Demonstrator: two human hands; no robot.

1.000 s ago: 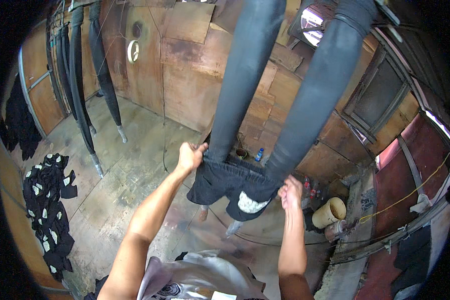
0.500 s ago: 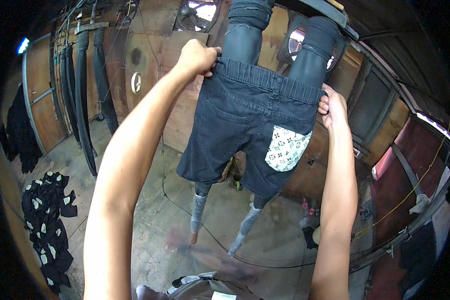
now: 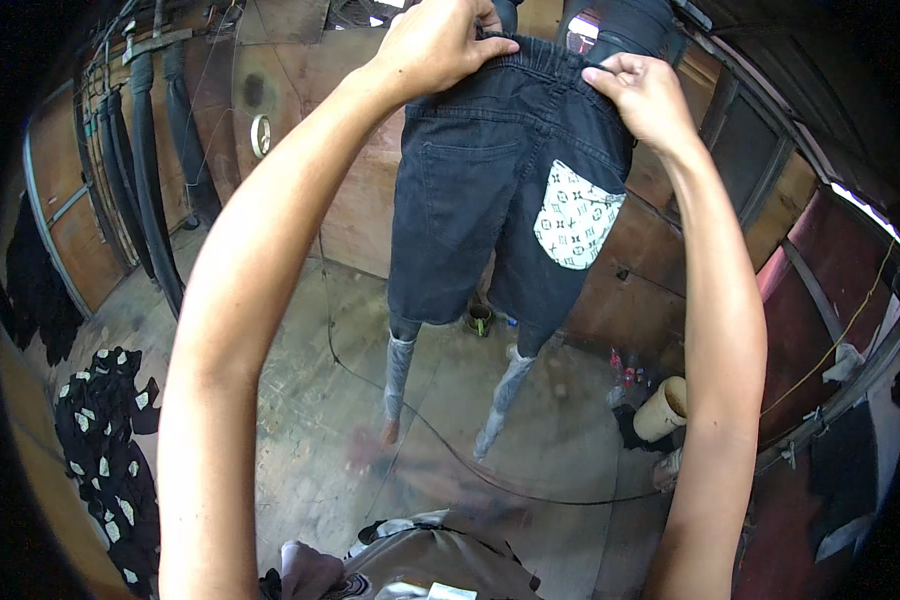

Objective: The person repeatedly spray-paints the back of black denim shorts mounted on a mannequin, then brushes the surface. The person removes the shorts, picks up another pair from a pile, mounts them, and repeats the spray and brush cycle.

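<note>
Dark denim shorts (image 3: 460, 200) hang upright in front of me on a leg-shaped form, their elastic waistband at the top. A white patterned patch pocket (image 3: 578, 215) is on the right side of the seat. My left hand (image 3: 445, 40) pinches the waistband at its left part. My right hand (image 3: 645, 95) grips the waistband at its right part, thumb on the near side. Above the waistband show the dark wrapped upper parts of the form (image 3: 630, 35). Two thin wrapped lower legs (image 3: 503, 400) of the form come out below the hems.
A pile of dark garments with white patches (image 3: 105, 460) lies on the floor at left. Dark leg-shaped forms (image 3: 150, 170) hang at the back left. A dark cable (image 3: 430, 430) crosses the floor. A pale cylindrical container (image 3: 660, 410) and a cup (image 3: 479, 318) stand farther off.
Both hands have moved up and closer together, drawing the waistband higher and narrower. The shorts have risen on the form, and more of its dark upper parts is covered.
</note>
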